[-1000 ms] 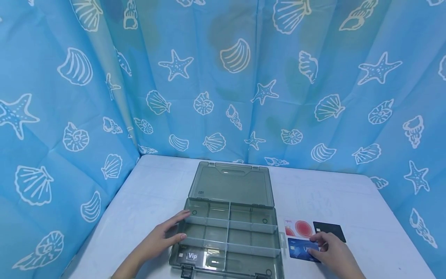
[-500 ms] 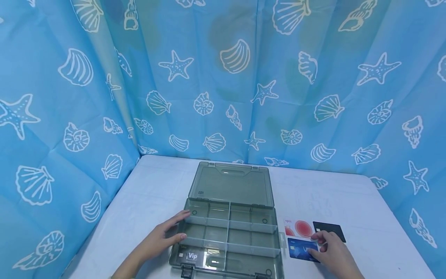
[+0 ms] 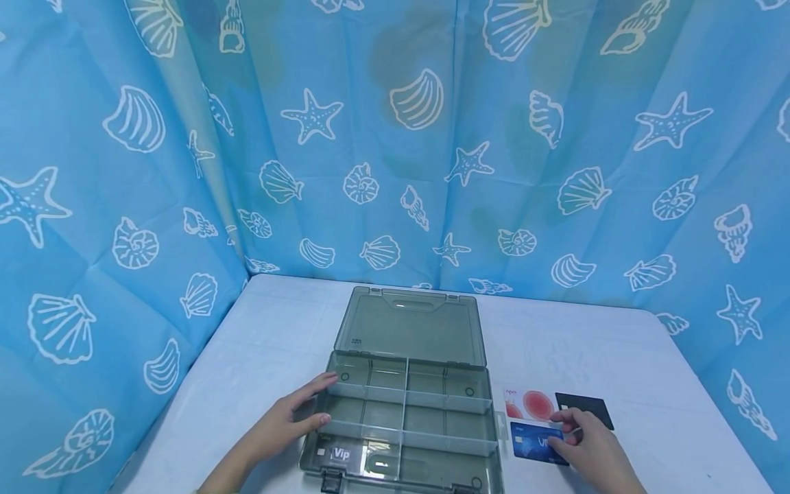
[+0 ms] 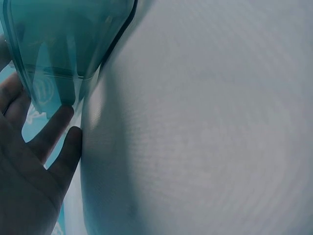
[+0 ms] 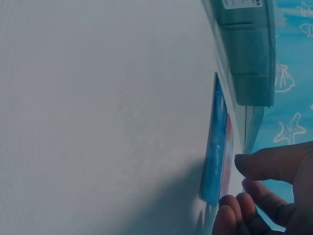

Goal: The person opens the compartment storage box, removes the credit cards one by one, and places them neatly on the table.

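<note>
A grey see-through compartment box (image 3: 449,420) lies with its lid (image 3: 413,328) folded back on the table. My left hand (image 3: 274,425) rests at its left side, index finger and thumb extended over the rim; the left wrist view shows the other fingers (image 4: 58,122) spread beside the wall. A dark Vip card (image 3: 336,447) sits in the front left compartment. My right hand (image 3: 589,442) is over the right end of a blue card (image 3: 532,442), thumb and index finger apart. In the right wrist view the blue card (image 5: 214,152) lies flat, and any fingertip contact is unclear.
Behind the blue card lies a white card with red circles (image 3: 531,405). A black card (image 3: 589,409) is partly hidden by my right hand. White cloth covers the table (image 3: 284,312), and a blue shell-patterned curtain (image 3: 370,158) stands along its back and sides.
My right thumb and fingers shift very slightly over the blue card's right end. The left hand, box and cards stay in place.
</note>
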{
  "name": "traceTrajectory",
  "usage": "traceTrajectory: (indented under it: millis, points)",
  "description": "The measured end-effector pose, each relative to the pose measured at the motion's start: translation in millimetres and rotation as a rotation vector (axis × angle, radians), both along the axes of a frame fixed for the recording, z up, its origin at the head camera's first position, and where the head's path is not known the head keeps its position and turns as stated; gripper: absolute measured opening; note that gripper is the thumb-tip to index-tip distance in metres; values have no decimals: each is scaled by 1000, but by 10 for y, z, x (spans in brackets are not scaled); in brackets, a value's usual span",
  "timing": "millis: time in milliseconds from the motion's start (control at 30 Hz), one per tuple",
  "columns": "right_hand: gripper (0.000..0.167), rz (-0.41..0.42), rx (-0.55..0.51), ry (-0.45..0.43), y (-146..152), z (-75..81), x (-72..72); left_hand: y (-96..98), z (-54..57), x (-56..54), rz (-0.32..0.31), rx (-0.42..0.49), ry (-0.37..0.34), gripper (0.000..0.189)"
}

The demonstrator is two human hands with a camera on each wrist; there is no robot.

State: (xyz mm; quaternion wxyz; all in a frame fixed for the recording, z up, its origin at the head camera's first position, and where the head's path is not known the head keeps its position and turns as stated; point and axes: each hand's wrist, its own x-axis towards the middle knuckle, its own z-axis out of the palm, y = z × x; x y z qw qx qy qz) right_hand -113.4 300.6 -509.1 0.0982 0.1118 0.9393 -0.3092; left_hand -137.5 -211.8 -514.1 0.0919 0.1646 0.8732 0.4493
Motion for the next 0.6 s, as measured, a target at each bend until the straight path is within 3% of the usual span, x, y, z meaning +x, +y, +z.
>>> traceTrajectory:
  millis: [600]
  points:
    - [33,29,-165,37,-253,141,92,-1,-10,0,-1,-2,5,65]
